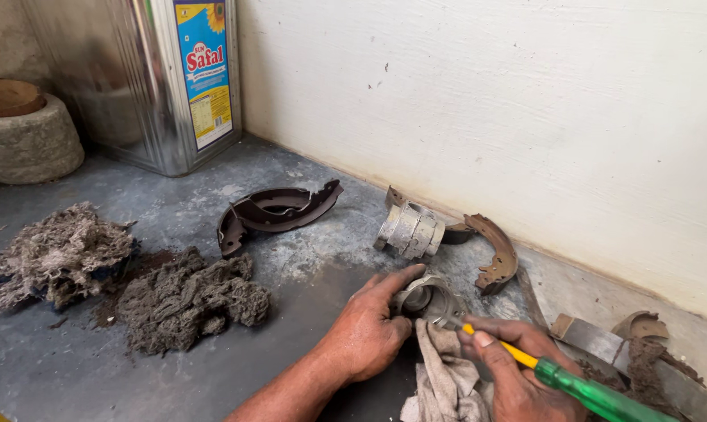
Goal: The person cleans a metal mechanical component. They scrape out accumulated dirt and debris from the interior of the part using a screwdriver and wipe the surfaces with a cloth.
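Two hands busy: L (365,332) grips metal hub (425,298), R (514,367) closed on screwdriver (580,387).

Bare floor (307,312) left; brake shoes (275,211), wall (525,117) block ahead

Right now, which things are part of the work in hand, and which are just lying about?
In hand: left hand on metal cylinder; right hand with screwdriver; rag.

Lying about: brake shoes, second cylinder, dirty waste heaps, oil tin.
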